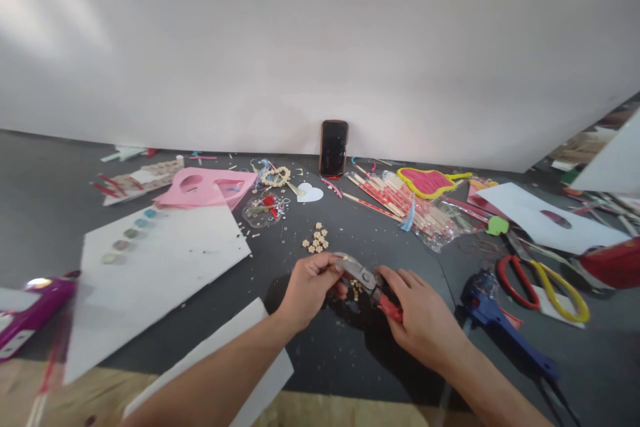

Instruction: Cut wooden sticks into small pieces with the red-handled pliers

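Observation:
My right hand [420, 303] is closed around the red handles of a pair of pliers [367, 277], whose grey jaws point left. At the tip of the jaws my left hand [313, 283] is closed in a pinch. A tiny pale piece shows there, too small to name; what the fingers hold is mostly hidden. Just beyond my left hand lies a small cluster of flower-shaped wooden beads [317, 240]. Small yellowish bits [356, 289] lie on the dark table below the pliers.
A phone [334, 148] leans upright against the white panel [320, 60]. Left are white board [165, 267], pink paper [210, 187] and a white heart [310, 193]. Right are wrapped sticks [400, 203], scissors [517, 283] and a blue glue gun [507, 330].

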Demonstrator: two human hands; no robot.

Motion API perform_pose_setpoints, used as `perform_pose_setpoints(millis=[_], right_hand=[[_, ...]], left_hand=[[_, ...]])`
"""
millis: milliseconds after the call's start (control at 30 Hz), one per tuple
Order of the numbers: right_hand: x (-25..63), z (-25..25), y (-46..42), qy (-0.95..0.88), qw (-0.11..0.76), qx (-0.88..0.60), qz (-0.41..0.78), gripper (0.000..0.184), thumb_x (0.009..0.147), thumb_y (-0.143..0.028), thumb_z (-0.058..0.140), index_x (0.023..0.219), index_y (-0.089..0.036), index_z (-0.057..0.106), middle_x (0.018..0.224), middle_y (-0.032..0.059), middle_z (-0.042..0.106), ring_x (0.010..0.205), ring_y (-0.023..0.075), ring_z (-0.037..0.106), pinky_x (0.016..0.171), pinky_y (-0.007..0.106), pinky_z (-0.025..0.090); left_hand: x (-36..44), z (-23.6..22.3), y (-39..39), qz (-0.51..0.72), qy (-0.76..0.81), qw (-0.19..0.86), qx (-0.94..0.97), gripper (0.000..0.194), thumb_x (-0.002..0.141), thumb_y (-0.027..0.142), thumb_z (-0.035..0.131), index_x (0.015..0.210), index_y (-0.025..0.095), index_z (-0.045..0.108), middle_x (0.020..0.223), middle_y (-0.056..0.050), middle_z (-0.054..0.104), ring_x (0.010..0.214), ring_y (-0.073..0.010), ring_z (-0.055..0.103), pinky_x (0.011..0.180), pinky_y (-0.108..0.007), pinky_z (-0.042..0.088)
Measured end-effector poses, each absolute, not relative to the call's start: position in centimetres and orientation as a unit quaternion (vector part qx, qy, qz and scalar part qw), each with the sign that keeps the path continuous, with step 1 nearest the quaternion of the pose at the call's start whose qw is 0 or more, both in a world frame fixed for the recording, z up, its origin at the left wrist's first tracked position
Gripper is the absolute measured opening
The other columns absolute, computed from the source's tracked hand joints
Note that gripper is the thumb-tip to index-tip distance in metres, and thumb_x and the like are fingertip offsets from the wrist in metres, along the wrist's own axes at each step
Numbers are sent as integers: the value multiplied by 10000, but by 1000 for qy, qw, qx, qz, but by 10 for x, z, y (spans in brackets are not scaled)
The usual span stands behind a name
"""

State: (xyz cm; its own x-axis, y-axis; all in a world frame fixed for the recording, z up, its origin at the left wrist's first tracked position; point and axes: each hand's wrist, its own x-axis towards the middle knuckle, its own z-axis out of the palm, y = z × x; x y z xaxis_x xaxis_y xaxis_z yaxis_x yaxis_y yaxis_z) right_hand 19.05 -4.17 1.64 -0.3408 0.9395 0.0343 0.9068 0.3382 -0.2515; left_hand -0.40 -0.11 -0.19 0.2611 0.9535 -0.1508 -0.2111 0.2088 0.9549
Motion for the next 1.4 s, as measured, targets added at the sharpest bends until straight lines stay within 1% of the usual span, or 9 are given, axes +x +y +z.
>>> perform_pose_setpoints(millis=[133,267,500,633,733,900,1133,1267,1400], right_hand=[[188,16,-42,-805,77,-580,96,482,703,-159,452,1185,-155,442,1063,107,562,951,223,511,855,359,389],[186,13,-41,-804,76,-585,76,465,737,-192,448,1201,-159,436,1076,109,557,962,227,501,843,362,386],[188,11,-39,-816,87,-570,42,564,746,-205,460,1299,-164,360,1151,117,530,1019,252,449,833,388,377],[189,10,-38,-815,86,-571,47,563,749,-200,450,1304,-163,358,1153,116,531,1017,252,448,831,389,377],[190,9,-39,-815,93,-570,49,566,745,-199,452,1302,-173,360,1171,117,523,1028,250,453,832,387,375],[190,9,-39,-816,92,-568,61,559,727,-193,456,1280,-177,379,1126,113,547,989,241,495,832,382,377],[189,13,-42,-811,80,-572,91,508,713,-178,450,1220,-170,422,1075,106,568,938,224,533,837,367,399],[189,14,-43,-804,71,-584,86,503,678,-157,455,1181,-172,447,1050,98,579,917,221,546,828,355,408],[188,12,-42,-801,76,-590,66,458,702,-185,458,1160,-185,460,1029,94,584,890,220,547,800,344,409]], left_hand=[[-2,-3,-2,440,419,655,449,200,761,321,580,722,128,620,522,17,562,445,-87,524,483,-210,457],[-1,-2,-2,464,421,650,430,181,742,321,599,742,140,594,577,26,565,465,-84,526,487,-213,470],[-3,1,1,461,424,650,430,186,726,315,609,698,131,593,534,29,542,462,-80,516,488,-203,461],[-4,-3,1,455,416,651,443,180,741,305,595,690,133,593,506,25,542,450,-83,512,490,-210,455],[-4,-3,1,448,411,651,454,198,749,318,588,682,132,596,541,9,576,436,-83,514,477,-212,442],[-5,-2,1,441,410,656,454,237,760,352,575,694,126,595,609,-16,613,431,-82,527,459,-208,433],[-6,-4,-1,439,421,634,477,230,785,328,547,672,132,584,557,-1,591,443,-87,524,477,-204,428],[-4,-4,-2,439,413,649,465,240,782,357,552,704,134,593,596,-6,607,447,-86,521,483,-214,445],[-3,-4,-2,445,410,655,452,240,765,371,574,727,136,598,579,6,595,449,-87,524,489,-216,452]])
